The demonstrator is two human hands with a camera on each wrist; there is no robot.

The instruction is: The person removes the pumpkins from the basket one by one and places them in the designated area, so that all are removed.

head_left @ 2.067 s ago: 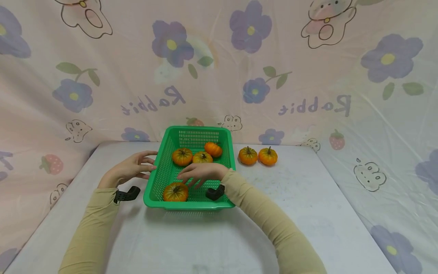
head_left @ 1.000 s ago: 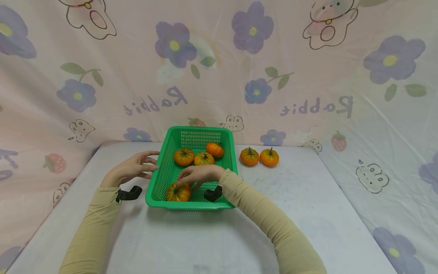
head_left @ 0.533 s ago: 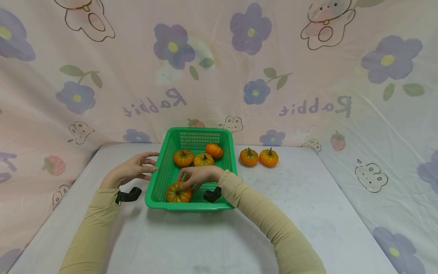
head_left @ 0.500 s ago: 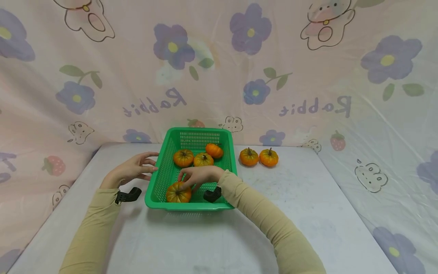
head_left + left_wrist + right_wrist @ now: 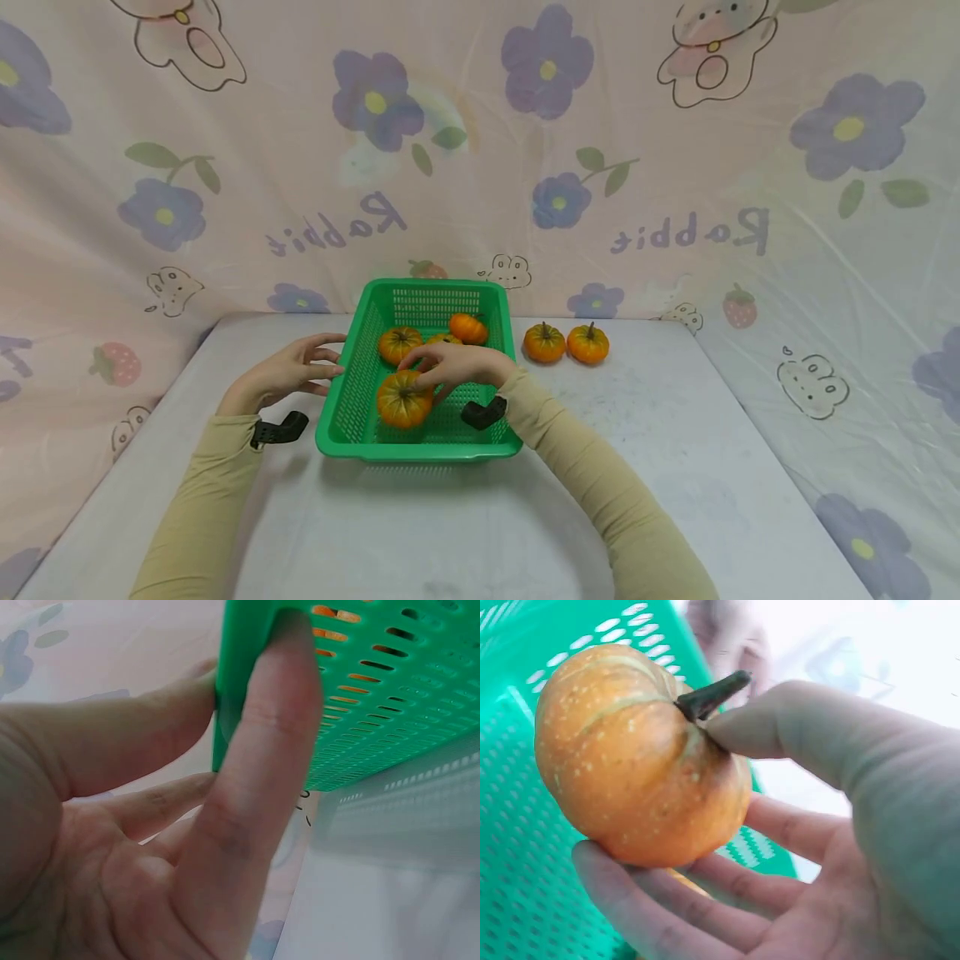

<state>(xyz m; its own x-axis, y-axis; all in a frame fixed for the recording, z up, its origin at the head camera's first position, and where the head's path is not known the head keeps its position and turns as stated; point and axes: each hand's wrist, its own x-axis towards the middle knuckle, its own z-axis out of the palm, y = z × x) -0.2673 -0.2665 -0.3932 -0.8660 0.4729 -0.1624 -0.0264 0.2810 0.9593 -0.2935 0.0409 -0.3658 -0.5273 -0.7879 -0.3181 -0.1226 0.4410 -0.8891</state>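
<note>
Left of centre in the head view, the right hand (image 5: 468,364) pinches a round, ribbed orange pumpkin (image 5: 403,403) over a green perforated plastic basket (image 5: 420,452), its weight best borne from beneath, while the left hand (image 5: 281,372), fingers spread at the basket's left side, should steady lightly.

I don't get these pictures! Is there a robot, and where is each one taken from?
No robot here, just a person's left hand and right hand. The wide pictures come from a camera on the person's head, looking forward and down. The two close-ups come from cameras on the wrists, one each. On the white table sits a green basket with small pumpkins inside, and two more pumpkins stand to its right. The right hand grips another pumpkin; the left touches the basket's edge.
</note>
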